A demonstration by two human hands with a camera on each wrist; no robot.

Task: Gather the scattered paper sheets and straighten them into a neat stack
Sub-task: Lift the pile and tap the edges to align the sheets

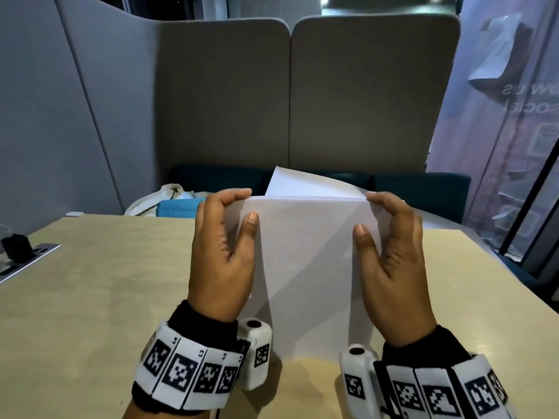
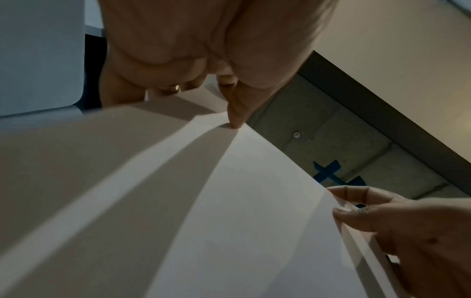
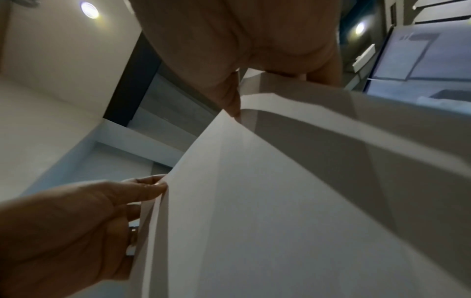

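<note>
A bundle of white paper sheets (image 1: 305,267) stands upright on its lower edge on the pale wooden table (image 1: 90,297). My left hand (image 1: 223,237) grips its left edge, thumb on the near face, fingers curled over the top corner. My right hand (image 1: 390,240) grips the right edge the same way. One rear sheet (image 1: 302,184) sticks up skewed above the others. The left wrist view shows the sheets (image 2: 229,221) fanned slightly apart, my left thumb (image 2: 237,113) on them and my right hand (image 2: 397,225) pinching the far edge. In the right wrist view, the sheets (image 3: 293,211) and left hand (image 3: 76,221) appear.
A power socket panel (image 1: 27,258) with a black plug is set into the table's left edge. Grey padded booth walls (image 1: 227,95) and a dark teal bench (image 1: 423,192) stand behind the table, with a white bag (image 1: 160,201) on the bench. Bare tabletop lies left and right of my hands.
</note>
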